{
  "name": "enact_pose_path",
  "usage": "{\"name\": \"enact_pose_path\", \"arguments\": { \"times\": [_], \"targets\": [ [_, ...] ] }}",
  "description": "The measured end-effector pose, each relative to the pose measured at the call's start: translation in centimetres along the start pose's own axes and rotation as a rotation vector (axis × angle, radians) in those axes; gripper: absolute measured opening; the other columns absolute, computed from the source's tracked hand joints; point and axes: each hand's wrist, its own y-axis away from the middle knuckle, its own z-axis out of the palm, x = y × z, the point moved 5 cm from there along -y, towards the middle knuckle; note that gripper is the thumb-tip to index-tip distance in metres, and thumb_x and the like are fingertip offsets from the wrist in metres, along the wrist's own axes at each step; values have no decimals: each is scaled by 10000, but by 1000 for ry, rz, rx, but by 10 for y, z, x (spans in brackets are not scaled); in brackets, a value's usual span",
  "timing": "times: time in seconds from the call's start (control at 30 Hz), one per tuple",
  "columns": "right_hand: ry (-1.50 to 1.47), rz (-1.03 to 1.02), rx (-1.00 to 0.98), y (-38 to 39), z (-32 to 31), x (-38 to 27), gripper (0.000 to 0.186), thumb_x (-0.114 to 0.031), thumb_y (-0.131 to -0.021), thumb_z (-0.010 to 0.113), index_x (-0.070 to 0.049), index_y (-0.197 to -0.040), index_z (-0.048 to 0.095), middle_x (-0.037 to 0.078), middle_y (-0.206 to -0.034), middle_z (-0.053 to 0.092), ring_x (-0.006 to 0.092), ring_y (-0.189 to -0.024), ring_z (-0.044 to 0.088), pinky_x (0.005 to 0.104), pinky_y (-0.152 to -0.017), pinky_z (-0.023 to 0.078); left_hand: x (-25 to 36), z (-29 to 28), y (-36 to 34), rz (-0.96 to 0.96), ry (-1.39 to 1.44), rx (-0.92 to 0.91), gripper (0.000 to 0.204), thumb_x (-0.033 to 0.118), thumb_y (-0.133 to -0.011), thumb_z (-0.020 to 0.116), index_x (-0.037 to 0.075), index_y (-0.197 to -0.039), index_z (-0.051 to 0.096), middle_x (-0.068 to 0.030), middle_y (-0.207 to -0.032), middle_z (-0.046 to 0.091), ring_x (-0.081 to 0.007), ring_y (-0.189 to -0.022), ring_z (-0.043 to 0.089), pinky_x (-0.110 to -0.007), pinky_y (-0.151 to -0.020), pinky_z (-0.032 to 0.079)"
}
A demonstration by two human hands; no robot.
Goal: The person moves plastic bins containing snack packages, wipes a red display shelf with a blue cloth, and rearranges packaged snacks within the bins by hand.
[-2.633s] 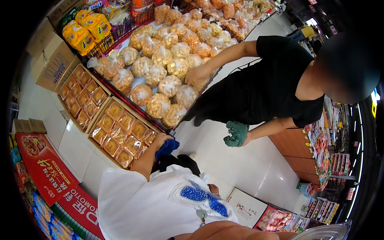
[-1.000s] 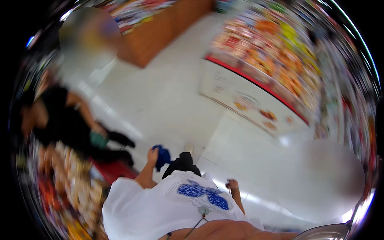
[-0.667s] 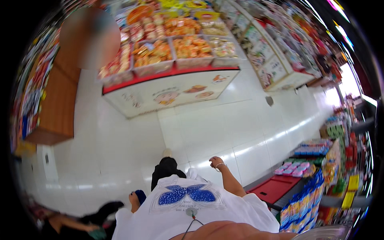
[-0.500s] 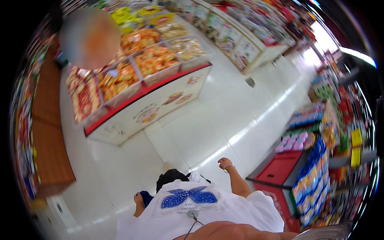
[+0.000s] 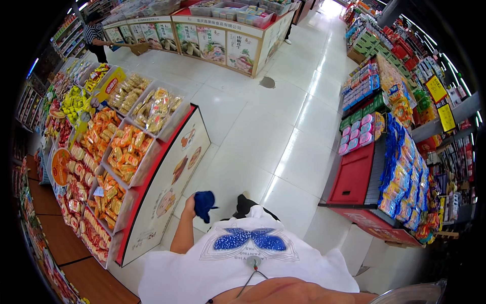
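My left hand (image 5: 189,206) grips a dark blue cloth (image 5: 204,205) out in front of my white T-shirt (image 5: 263,258), at the lower middle of the head view. The cloth hangs bunched from my fingers, beside the low white front panel (image 5: 171,197) of a candy display. My right hand is out of sight; the shirt and the edge of the picture leave none of it showing. Below the shirt, a dark trouser leg (image 5: 245,205) shows over the tiled floor.
Trays of wrapped snacks (image 5: 126,152) line the left, a wooden shelf (image 5: 61,228) beside them. Stacked packets and a red stand (image 5: 349,172) line the right. A printed counter (image 5: 212,48) crosses the back. A tiled aisle (image 5: 263,126) runs between. A person in stripes (image 5: 96,38) holds a broom-like object (image 5: 136,48).
The view has swung round from the bagged snacks and black-clad person; the candy display now lies to my left. My left hand has come forward with the cloth; my right hand has left view.
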Motion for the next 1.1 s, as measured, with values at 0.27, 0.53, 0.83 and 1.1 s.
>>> {"name": "enact_pose_path", "arguments": {
  "times": [0.27,0.53,0.83,1.1],
  "targets": [
    [-527,105,113,-108,-136,-149,181,-176,-791,560,-8,-823,620,152,-640,596,237,-479,560,365,-452,450,175,254,50,100,304,-790,499,403,-928,396,74,-1299,450,-119,-1284,507,-300,-1187,471,-441,-1035,344],
    [-402,-265,90,-195,-237,-452,231,-203,-828,490,-49,-936,625,95,-652,618,159,-530,580,272,-464,462,242,323,-28,62,675,-910,603,502,-915,342,76,-1335,413,-140,-1359,432,-336,-1257,390,-499,-1073,249],
    [-340,-215,122,-253,-313,-533,228,-186,-832,506,-24,-942,623,125,-629,617,186,-487,570,296,-435,450,383,404,-179,27,669,-850,591,473,-935,247,86,-1365,367,-107,-1412,369,-323,-1274,368,-494,-1046,295],
    [-338,116,69,-241,-326,-541,209,-165,-810,551,-2,-913,629,133,-650,619,208,-471,564,314,-458,459,549,463,-217,1088,-1235,-209,456,385,-801,462,119,-1166,528,-73,-1214,534,-253,-1094,490,-413,-928,382]
  ]
}}
